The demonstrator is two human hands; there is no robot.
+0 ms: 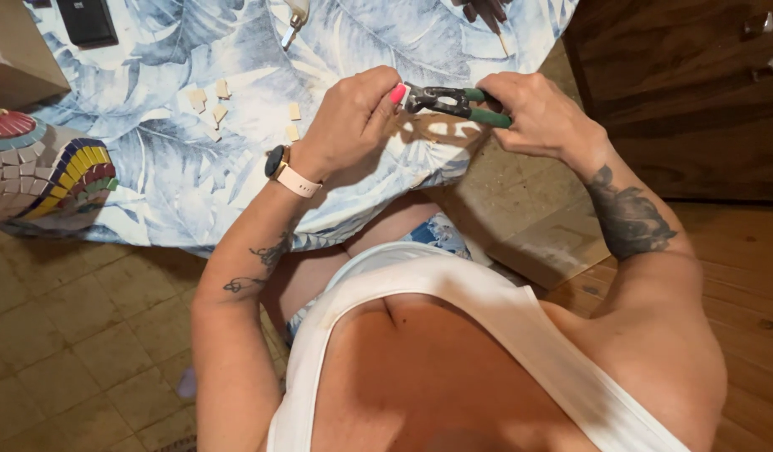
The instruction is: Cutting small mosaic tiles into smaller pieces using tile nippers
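Observation:
My right hand [537,113] grips the green handles of a pair of tile nippers [449,102], whose dark jaws point left. My left hand [353,117], with a pale wristwatch [288,172], has its fingers pinched at the jaws; whatever small piece it holds there is hidden by the fingers. Both hands hover over the near edge of a table covered by a blue and white leaf-print cloth [194,192]. Several small beige tile pieces [215,105] lie on the cloth to the left of my left hand.
A curved mosaic piece [43,167] with coloured tile bands sits at the table's left edge. A dark flat device [87,21] and a small tool [293,21] lie at the far side. A dark wooden cabinet [688,84] stands at right, tiled floor below.

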